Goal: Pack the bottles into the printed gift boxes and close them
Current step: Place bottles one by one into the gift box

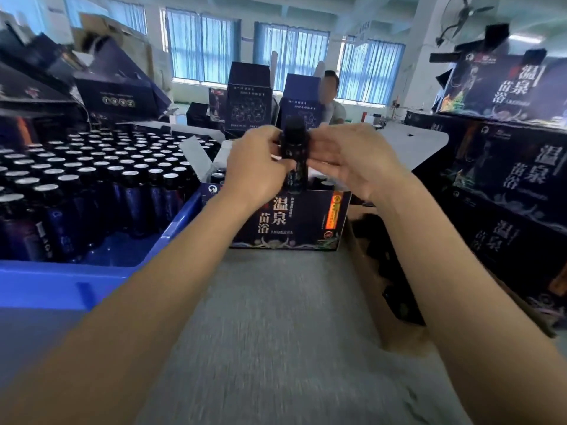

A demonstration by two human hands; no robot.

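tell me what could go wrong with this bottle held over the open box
1. Left hand and right hand hold the bottle by its upper part above the open gift box; it could slip and strike the bottles already inside.
2. The box's raised flap stands close and might snag or crease as the bottle goes down.

Bottle (296,154): dark, glossy. Gift box (288,220): printed card, slight sheen. Crate (61,280): smooth blue plastic. Desk (276,332): matt grey
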